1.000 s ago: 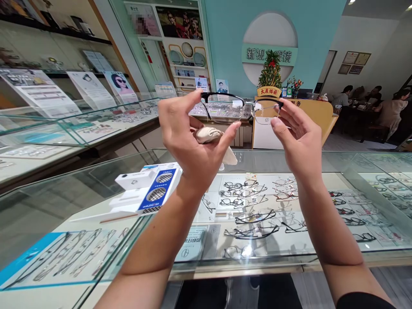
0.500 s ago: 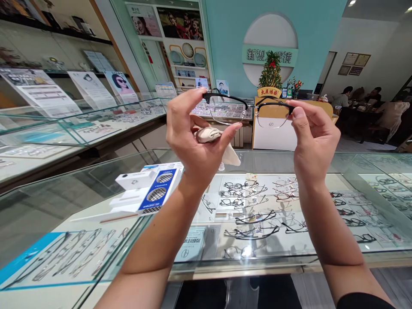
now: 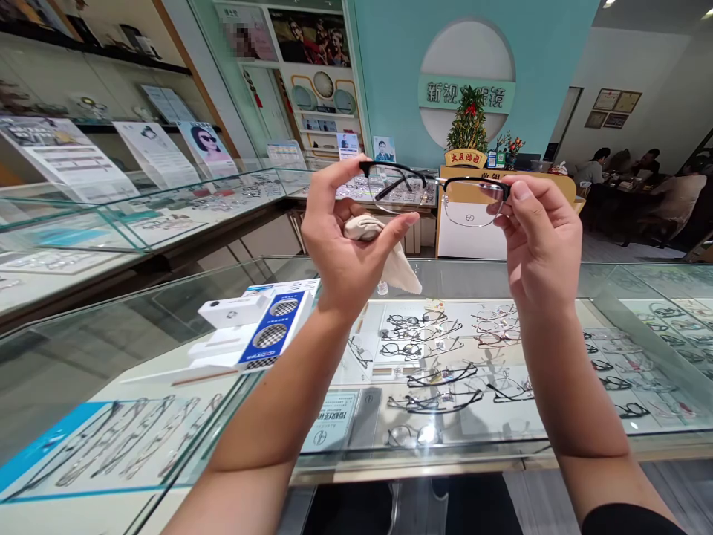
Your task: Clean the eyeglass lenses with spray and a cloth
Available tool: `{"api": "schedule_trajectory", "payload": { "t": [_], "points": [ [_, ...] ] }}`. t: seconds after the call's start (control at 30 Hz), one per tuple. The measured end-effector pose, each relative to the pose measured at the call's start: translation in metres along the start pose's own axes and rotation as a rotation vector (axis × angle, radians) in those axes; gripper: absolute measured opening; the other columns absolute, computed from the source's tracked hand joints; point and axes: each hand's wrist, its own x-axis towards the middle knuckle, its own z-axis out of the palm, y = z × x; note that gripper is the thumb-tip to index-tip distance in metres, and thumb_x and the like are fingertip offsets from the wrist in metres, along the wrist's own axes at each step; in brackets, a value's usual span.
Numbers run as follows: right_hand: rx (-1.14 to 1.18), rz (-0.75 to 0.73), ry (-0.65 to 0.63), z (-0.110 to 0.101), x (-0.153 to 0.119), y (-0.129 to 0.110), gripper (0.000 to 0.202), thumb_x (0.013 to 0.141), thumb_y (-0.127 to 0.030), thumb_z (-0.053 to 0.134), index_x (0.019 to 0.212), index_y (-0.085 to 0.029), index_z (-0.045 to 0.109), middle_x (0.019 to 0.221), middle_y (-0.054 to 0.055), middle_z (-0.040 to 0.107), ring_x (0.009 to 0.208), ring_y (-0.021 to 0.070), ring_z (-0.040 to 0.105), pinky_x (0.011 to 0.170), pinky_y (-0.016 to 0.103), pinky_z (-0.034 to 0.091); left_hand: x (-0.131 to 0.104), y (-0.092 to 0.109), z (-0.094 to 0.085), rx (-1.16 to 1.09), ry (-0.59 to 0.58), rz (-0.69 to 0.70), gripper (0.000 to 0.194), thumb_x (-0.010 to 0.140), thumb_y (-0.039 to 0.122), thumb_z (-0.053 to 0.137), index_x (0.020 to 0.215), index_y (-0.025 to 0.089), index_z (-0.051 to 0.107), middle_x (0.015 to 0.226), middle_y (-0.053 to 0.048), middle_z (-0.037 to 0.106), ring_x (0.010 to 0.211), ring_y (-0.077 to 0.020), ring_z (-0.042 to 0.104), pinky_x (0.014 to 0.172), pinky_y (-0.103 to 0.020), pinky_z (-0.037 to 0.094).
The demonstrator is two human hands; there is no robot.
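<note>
Left to right: we've got a blue-edged tray (image 3: 44,449) under the glass, carrying about five frames (image 3: 134,435) in a row. Next, one blue-and-white box (image 3: 272,334), contents not visible to us. Left hand (image 3: 345,245): index fingertip on the glasses' left end, thumb apart from it, other fingers curled around one cloth (image 3: 404,267), its corner hanging. One pair of glasses (image 3: 440,181), held up between our two hands above the bench (image 3: 434,472); long axis left-right, right end slightly lower, black brow bars up. Right hand (image 3: 543,238): thumb and fingers clamped on the right end. Glass case below: several rows of eyewear (image 3: 437,401), overlapping, we can't count them.
</note>
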Motion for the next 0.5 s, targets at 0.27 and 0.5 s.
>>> {"api": "schedule_trajectory", "payload": {
  "t": [0.27,0.5],
  "points": [
    [0.003,0.032,-0.057,-0.001,0.001,0.008,0.047,0.110,-0.059,0.037,0.133,-0.031,0.067,0.117,0.006,0.079,0.097,0.0201,0.077,0.080,0.038,0.062,0.001,0.003,0.001,0.073,-0.030,0.027,0.065,0.088,0.056,0.078,0.145,0.047,0.049,0.145,-0.006,0.063,0.137,-0.0348,0.063,0.078,-0.044,0.066],
    [0.319,0.273,-0.033,-0.002,0.000,-0.001,0.038,0.099,-0.065,0.060,0.112,-0.032,0.072,0.117,0.000,0.081,0.105,0.0179,0.076,0.084,0.034,0.058,-0.003,0.013,0.004,-0.330,-0.025,-0.096,0.070,0.078,0.052,0.090,0.132,0.036,0.050,0.129,-0.005,0.072,0.111,-0.0268,0.074,0.076,-0.035,0.061]
  ]
}}
